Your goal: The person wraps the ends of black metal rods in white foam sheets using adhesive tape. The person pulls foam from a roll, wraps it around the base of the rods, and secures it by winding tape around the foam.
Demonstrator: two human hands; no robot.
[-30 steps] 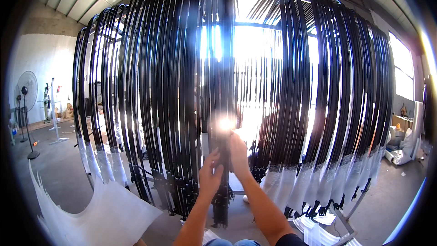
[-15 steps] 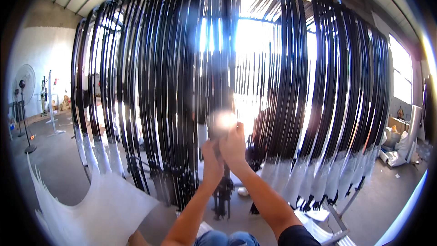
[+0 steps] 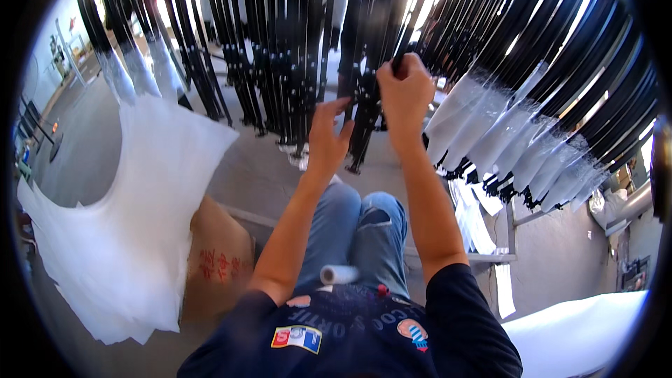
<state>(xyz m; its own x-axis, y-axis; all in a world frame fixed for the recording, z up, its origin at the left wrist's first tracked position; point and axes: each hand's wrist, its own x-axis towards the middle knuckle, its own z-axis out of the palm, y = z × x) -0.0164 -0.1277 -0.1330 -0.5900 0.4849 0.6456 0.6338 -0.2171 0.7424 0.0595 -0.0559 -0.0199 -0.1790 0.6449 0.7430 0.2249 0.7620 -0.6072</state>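
Observation:
Long black straps [image 3: 280, 77] hang in a dense row before me, with small shiny fittings near their lower ends. My right hand [image 3: 407, 98] is closed around a bundle of black straps [image 3: 397, 63], thumb and fingers pinched together. Just left of it, my left hand [image 3: 327, 141] has its fingers apart beside the dangling strap ends [image 3: 362, 129]; it does not appear to grip anything. On the right, several strap bundles have lower parts wrapped in white sheeting [image 3: 483, 122], with black ends poking out below. A small white roll [image 3: 339, 274] lies at my lap.
At left, a large pile of white sheets [image 3: 140, 217] drapes over a cardboard box [image 3: 218, 252]. A metal frame bar [image 3: 483, 257] runs low at right, with loose white strips [image 3: 470, 217] by it. A big white sheet [image 3: 577, 332] fills the lower right. A fan stand [image 3: 49, 143] is far left.
My view has tilted down toward my lap. My hands were close together on the straps; now they are apart, the left with fingers spread, the right pinching a strap bundle.

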